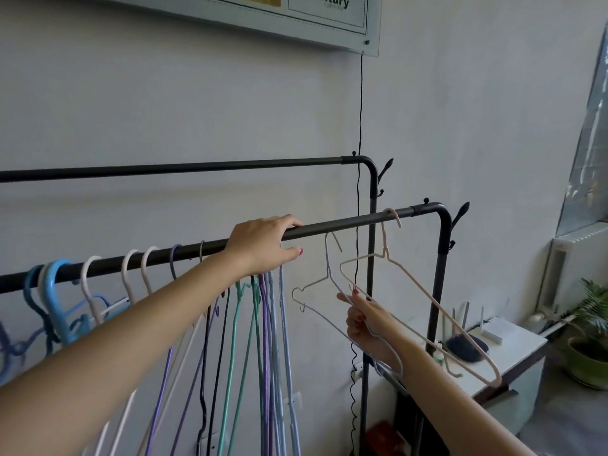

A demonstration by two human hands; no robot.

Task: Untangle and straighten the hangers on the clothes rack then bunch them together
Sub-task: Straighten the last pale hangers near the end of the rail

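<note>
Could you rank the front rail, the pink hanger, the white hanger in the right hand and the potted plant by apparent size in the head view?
1. front rail
2. pink hanger
3. white hanger, though nearer, so unsure
4. potted plant, cropped and farther

A pale grey wall (pixel 197 103) fills most of the view, lit softly from the right. High on it hangs a framed poster (pixel 296 18) with part of a printed word showing, and a thin black cord (pixel 361 103) drops straight down from its lower corner. At the right edge a window (pixel 589 153) lets in daylight. Below it stands a white radiator (pixel 575 258). A low white cabinet (pixel 513 366) sits near the corner, beside a potted plant (pixel 592 334) in a green pot.
</note>
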